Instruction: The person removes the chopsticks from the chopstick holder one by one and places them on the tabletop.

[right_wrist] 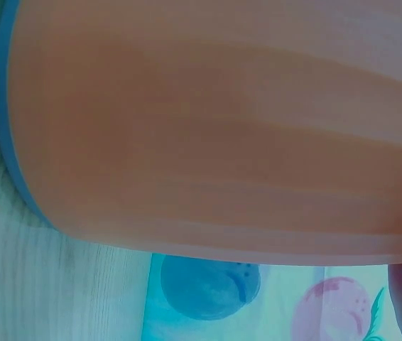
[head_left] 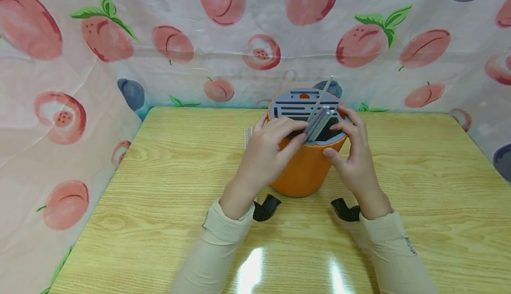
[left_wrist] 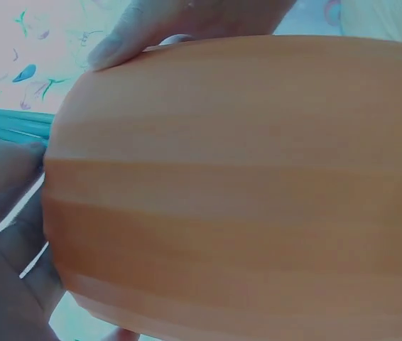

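An orange knife holder (head_left: pixel 301 174) stands upright on the table, with a grey slotted top (head_left: pixel 284 113) and a dark opening at the front. Several thin pastel chopsticks (head_left: pixel 321 123) lean in that opening; one pale green chopstick (head_left: pixel 324 89) rises higher than the others. My left hand (head_left: pixel 265 152) pinches the bundle between thumb and fingers just over the rim. Curled about the right side of the rim, my right hand (head_left: pixel 356 152) grips the holder, its thumb against the outer wall. The orange wall fills most of both wrist views; the chopsticks' lower ends are hidden inside.
Left of the holder, thin pinkish chopsticks (head_left: pixel 245 139) lie on the wooden table (head_left: pixel 167 187), partly hidden behind my left hand. A curtain with a peach print (head_left: pixel 175 45) hangs right behind the table and along its left side. Black wrist-camera mounts (head_left: pixel 266 208) jut inward from both sleeves.
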Demonstrator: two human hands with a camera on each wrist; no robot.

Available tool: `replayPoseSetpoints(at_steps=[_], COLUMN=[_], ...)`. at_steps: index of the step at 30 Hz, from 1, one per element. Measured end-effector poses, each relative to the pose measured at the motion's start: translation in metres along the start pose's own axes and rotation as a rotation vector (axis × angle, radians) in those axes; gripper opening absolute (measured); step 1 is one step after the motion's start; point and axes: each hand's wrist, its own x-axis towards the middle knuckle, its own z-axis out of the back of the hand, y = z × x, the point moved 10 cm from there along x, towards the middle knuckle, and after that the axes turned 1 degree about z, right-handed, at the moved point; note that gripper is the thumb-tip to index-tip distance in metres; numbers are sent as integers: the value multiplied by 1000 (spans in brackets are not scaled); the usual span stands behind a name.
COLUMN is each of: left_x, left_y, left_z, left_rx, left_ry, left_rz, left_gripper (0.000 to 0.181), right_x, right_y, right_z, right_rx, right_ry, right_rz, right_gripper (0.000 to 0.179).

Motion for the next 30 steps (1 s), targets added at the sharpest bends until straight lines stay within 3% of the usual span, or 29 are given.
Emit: replayPoseSetpoints(at_steps=[7, 15, 21, 25, 30], left_x=[0, -1, -2, -4, -9], left_y=[-3, -8, -18, -32, -36], left_z=[13, 31, 60, 81, 105], left_rx=[-79, -280, -391, -476, -592], left_ry=[-79, -134, -225, -290, -399], left_rz=[-27, -10, 27, 1, -44], left_gripper=[19, 18, 15, 11, 13], right_x=[-1, -2, -2, -2, -2], right_y=[0, 2, 3, 4, 3], right_z=[-1, -3, -5, -4, -3], right_rx=[6, 18, 23, 12, 1], right_ry=[2, 11, 22, 19, 16], right_rz=[1, -5, -14, -14, -24], right_gripper=[65, 65, 65, 65, 66])
